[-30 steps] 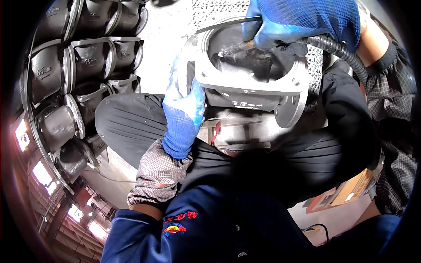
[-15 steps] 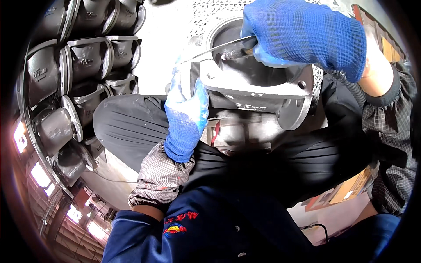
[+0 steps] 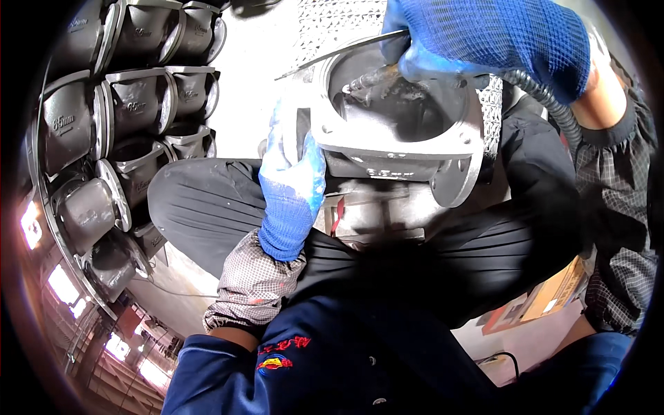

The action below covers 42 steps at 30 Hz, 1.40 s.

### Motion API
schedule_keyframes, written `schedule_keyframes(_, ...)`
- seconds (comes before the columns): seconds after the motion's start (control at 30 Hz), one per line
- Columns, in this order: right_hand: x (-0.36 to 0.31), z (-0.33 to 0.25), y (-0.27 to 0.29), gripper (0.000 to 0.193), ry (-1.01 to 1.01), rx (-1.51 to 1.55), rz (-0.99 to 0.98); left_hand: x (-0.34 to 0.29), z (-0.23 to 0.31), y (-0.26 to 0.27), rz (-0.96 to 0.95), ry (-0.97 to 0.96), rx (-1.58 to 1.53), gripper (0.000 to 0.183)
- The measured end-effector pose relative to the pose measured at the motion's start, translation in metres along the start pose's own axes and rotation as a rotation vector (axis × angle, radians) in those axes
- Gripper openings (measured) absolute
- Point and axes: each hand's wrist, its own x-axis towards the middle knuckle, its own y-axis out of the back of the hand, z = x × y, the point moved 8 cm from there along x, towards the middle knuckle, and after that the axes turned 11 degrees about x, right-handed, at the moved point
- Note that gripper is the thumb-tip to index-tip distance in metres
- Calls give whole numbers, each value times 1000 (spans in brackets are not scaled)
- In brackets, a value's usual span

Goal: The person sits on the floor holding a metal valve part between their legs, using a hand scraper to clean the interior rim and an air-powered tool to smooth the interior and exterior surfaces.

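A dark grey metal casting (image 3: 387, 149) with flanges and a wide round opening stands in front of my crossed legs. My left hand (image 3: 290, 169), in a blue glove, is closed round its left flange, thumb on the near side. Above the opening, my gloved right hand (image 3: 484, 41) grips a slim grinding tool (image 3: 377, 77), whose tip points down-left inside the casting. A ribbed hose (image 3: 550, 104) runs from below that hand toward my right sleeve. From the same hand a thin dark metal strip (image 3: 339, 54) sticks out leftward over the rim. The fingertips are partly hidden.
Similar grey castings (image 3: 131, 104) are stacked in rows at the left. A textured light mat (image 3: 332, 21) lies beyond the casting. Bricks or blocks (image 3: 377, 211) sit under it, near a red strip (image 3: 338, 216). A cardboard box (image 3: 550, 294) is at the lower right.
My right hand has shifted slightly rightward, and the metal strip sits higher above the rim. The tool tip stays within the opening, showing more clearly. My left hand keeps its hold.
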Motion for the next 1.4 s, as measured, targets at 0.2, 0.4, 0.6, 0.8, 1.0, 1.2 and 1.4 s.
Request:
schedule_keyframes(0.2,5,15,1,41,77,487,67,0,-7,3,65,81,-13,42)
schedule_keyframes(0.4,26,-33,-7,24,-117,-421,-63,-1,16,0,71,-292,369,24)
schedule_keyframes(0.6,35,-26,-15,20,-93,-344,-96,-3,20,2,102,-426,478,21)
schedule_keyframes(0.8,45,-13,-29,17,-42,-337,-136,-6,12,8,90,-301,380,23)
schedule_keyframes(1.0,49,-7,-48,16,-269,-590,-257,-4,-4,3,53,-84,64,39)
schedule_keyframes(1.2,42,-29,-50,24,-398,-692,-357,-8,-15,-1,1,231,-216,45)
schedule_keyframes(1.4,-6,32,-34,38,-198,1184,171,-7,-11,1,40,32,-47,53)
